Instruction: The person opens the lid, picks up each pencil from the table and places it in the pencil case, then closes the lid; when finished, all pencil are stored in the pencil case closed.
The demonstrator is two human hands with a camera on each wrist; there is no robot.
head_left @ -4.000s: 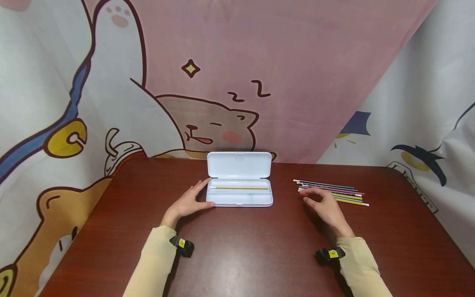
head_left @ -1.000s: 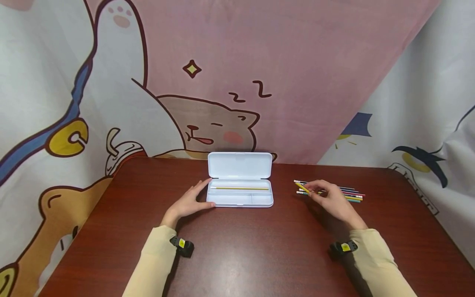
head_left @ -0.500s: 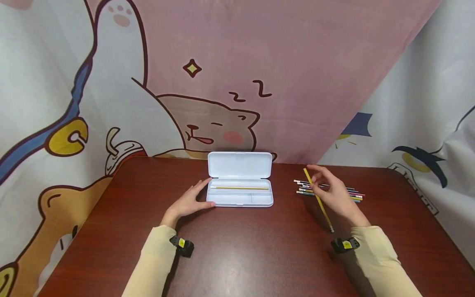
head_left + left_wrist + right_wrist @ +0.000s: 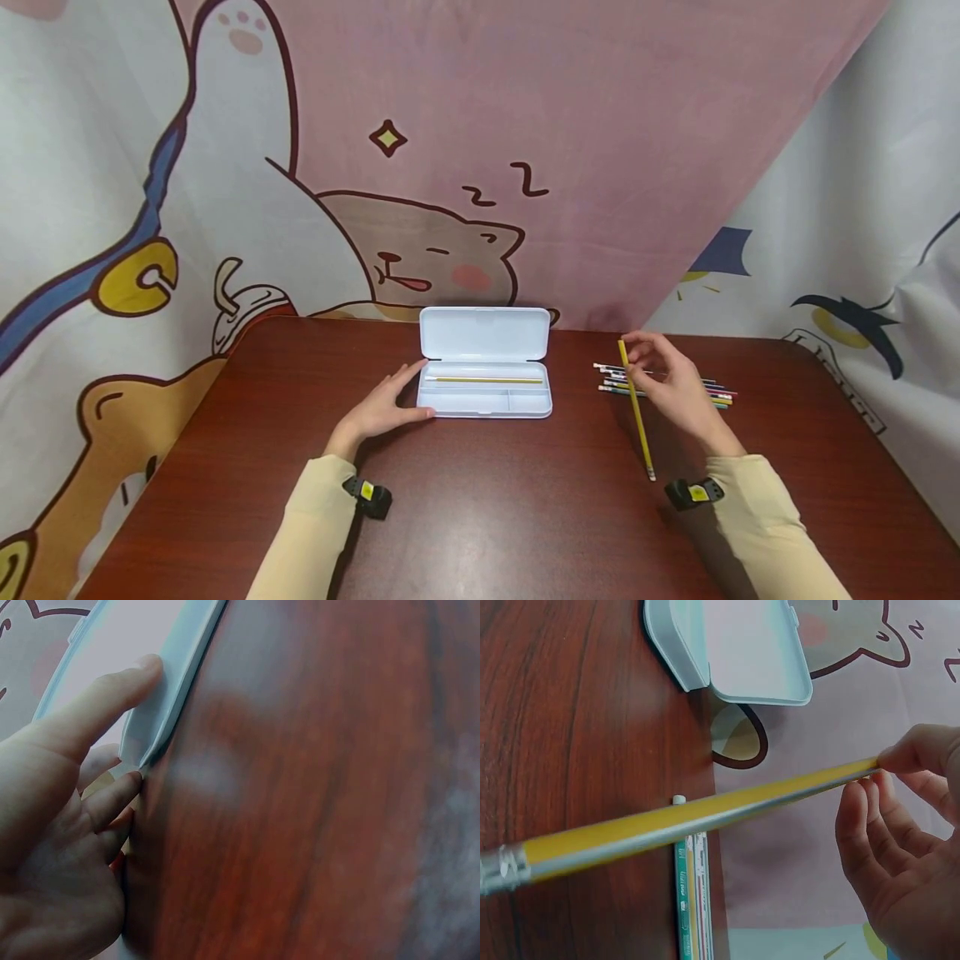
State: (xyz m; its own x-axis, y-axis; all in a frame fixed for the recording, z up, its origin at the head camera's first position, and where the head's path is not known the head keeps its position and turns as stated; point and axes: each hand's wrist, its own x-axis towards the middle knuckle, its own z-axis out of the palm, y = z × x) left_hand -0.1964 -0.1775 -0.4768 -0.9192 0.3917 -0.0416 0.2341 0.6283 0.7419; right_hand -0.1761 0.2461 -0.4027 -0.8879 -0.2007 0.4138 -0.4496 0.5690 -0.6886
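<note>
Wearing a long left sleeve and a matching right sleeve, both in plain, pale cream-yellow cloth, creasing softly along the forearms and reaching down to the wrists; carrying at the cuffs a left wrist camera and a right wrist camera, both small, black and blocky, and bearing a bright yellow label apiece; leaving the left hand and the right hand bare beyond the cuffs
</note>
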